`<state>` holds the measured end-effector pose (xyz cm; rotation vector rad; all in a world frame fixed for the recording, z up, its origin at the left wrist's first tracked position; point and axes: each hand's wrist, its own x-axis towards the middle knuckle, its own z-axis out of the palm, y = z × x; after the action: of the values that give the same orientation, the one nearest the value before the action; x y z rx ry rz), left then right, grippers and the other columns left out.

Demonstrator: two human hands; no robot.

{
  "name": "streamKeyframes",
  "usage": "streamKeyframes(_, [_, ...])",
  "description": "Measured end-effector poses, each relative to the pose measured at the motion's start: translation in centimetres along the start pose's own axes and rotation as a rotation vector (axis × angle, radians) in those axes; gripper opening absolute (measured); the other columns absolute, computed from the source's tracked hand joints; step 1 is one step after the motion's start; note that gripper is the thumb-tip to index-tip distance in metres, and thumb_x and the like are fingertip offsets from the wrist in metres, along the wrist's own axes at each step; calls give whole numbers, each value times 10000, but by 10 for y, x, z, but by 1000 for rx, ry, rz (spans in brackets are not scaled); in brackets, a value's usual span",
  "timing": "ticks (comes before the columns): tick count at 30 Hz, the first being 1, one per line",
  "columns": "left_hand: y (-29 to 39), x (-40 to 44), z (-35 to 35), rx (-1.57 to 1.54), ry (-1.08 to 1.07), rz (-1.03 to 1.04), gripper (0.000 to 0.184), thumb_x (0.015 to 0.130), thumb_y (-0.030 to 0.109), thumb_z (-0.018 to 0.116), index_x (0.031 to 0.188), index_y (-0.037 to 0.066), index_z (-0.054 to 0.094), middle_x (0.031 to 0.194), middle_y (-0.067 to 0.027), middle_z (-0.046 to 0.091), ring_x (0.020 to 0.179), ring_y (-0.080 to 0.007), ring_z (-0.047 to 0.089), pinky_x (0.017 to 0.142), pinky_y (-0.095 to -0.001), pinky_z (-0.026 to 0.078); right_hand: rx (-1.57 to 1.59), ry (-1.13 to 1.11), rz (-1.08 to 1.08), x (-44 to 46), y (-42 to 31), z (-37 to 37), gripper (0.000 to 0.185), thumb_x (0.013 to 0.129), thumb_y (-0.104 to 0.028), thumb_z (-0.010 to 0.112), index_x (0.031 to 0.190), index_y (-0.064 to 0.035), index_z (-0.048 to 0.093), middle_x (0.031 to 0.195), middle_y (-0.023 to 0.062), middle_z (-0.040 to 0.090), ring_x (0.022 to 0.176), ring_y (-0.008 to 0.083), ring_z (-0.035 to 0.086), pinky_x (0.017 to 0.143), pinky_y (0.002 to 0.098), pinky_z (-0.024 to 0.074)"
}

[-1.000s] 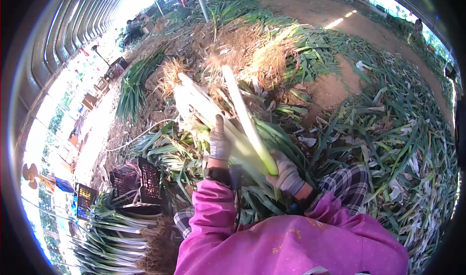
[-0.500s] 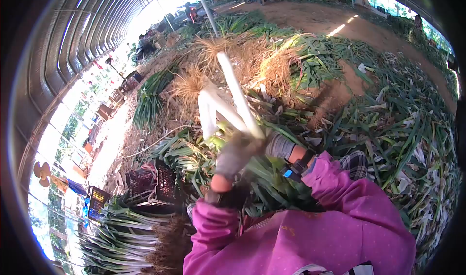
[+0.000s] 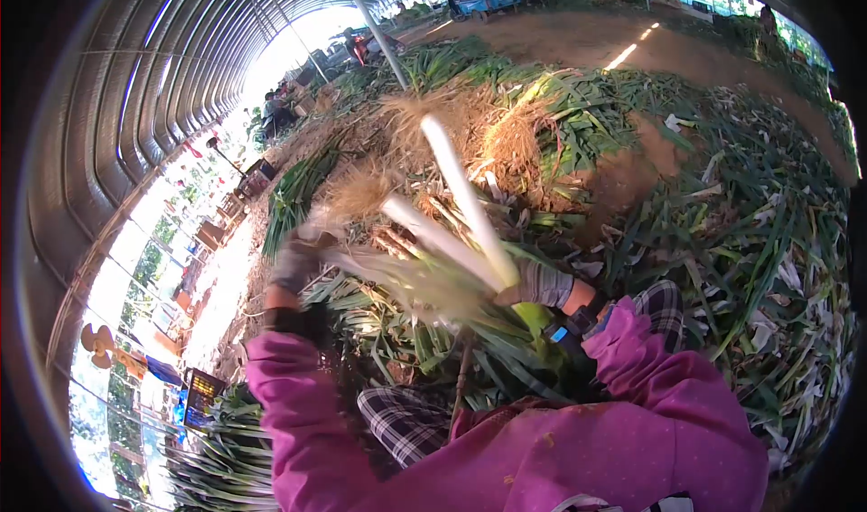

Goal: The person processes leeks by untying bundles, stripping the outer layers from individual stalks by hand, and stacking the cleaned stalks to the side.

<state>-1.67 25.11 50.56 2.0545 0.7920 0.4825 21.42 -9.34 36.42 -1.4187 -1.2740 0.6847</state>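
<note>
My gloved right hand [image 3: 540,286] is closed around two leeks near where the white shanks turn green. One leek [image 3: 465,196] points up and away, its root tuft blurred. A second leek [image 3: 438,241] slants to the left of it, roots outward. Green leaves run below my right hand toward my lap. My gloved left hand [image 3: 300,261] is out to the left, smeared by motion. From it a pale, blurred strip of leek leaf [image 3: 397,275] stretches right toward the held leeks. The left fingers look closed on the strip's end.
A leek pile with dry roots [image 3: 519,137] lies ahead. Loose cut leaves [image 3: 722,232] cover the ground on the right. Leeks in a row [image 3: 226,462] lie at lower left by a plastic crate [image 3: 200,396]. A metal post [image 3: 372,29] and blue cart [image 3: 488,2] stand farther off.
My left hand has swung from beside my right hand far out to the left, drawing a leaf strip off the leeks. My right hand still holds the leeks, slightly farther right.
</note>
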Motion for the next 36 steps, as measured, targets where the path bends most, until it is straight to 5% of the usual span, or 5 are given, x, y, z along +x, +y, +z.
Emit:
streamKeyframes(4, [-73, 7, -180, 1058, 645, -77, 348, 854, 175, 488, 1187, 75, 498, 838, -11, 595, 704, -114, 562, 602, -223, 444, 264, 202, 54, 0, 15, -32, 519, 592, -165, 729, 1067, -44, 558, 787, 34, 622, 704, 153, 573, 692, 301, 475])
streamKeyframes(7, [79, 20, -137, 637, 1023, 584, 350, 822, 99, 407, 1132, 27, 551, 1030, -151, 581, 813, -156, 581, 613, -300, 474, -35, 340, 109, 13, 6, -32, 421, 613, -181, 731, 976, -17, 597, 780, 50, 624, 691, 129, 557, 655, 292, 468])
streamKeyframes(16, [209, -3, 247, 1404, -48, 1352, 422, 812, 106, 437, 1230, 158, 436, 1141, -133, 538, 1062, -213, 480, 878, -457, 289, -144, 97, 47, 37, 27, -17, 570, 557, -171, 771, 1076, -68, 559, 910, 96, 622, 849, 192, 571, 822, 308, 447])
streamKeyframes(28, [192, -36, 33, 1444, 85, 1685, 294, 802, 161, 478, 1088, 102, 504, 911, -75, 567, 859, -227, 558, 767, -337, 454, 30, -238, -238, 58, -155, 4, 665, 663, -216, 733, 1237, -24, 455, 1180, 81, 522, 1018, 166, 510, 873, 283, 411])
streamKeyframes(36, [74, -198, -274, 1687, 742, 188, 592, 717, 256, 642, 1249, 199, 388, 956, -178, 612, 862, -375, 588, 711, -473, 474, 173, 62, -600, 104, -85, -126, 658, 818, -174, 578, 1357, -14, 237, 1375, 147, 320, 1259, 245, 332, 1047, 348, 271])
